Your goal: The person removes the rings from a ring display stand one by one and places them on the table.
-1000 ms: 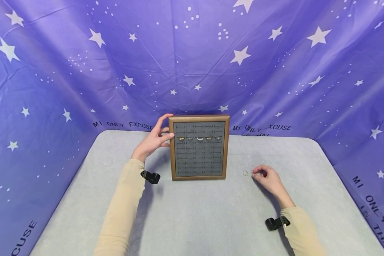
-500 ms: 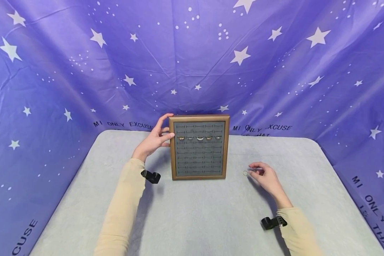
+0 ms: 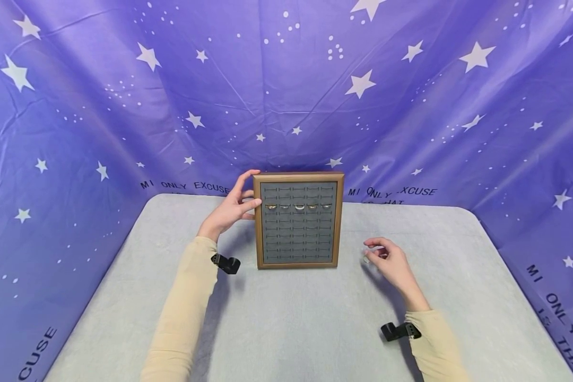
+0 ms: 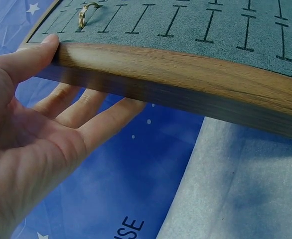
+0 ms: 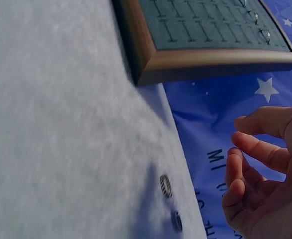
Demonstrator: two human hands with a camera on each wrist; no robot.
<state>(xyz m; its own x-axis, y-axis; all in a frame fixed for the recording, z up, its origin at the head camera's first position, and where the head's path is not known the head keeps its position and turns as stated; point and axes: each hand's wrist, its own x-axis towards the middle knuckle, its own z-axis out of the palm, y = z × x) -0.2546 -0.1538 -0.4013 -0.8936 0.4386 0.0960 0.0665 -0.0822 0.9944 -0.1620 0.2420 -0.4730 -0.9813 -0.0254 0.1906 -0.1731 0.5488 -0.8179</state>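
A wood-framed ring display board [image 3: 298,233] with grey slotted lining stands upright on the table. Several rings [image 3: 299,207] sit in one row of its upper slots. My left hand [image 3: 225,213] holds the frame's left edge, thumb on the front and fingers along the side and back; a gold ring [image 4: 82,19] is close to that thumb in the left wrist view. Right of the board, my right hand [image 3: 391,265] hovers over a ring [image 3: 366,260] lying on the table. The right wrist view shows its fingers bent and apart, holding nothing, with a patterned ring [image 5: 166,186] and a darker ring [image 5: 176,221] on the table.
The light grey table [image 3: 286,323] has rounded far corners. Purple cloth [image 3: 296,95] printed with stars and lettering hangs behind it and on both sides. A black wrist camera [image 3: 226,263] is on the left sleeve, another wrist camera [image 3: 400,331] on the right.
My right hand has moved left, from beside the ring to over it, with thumb and index finger parting. My left hand and the board have stayed put.
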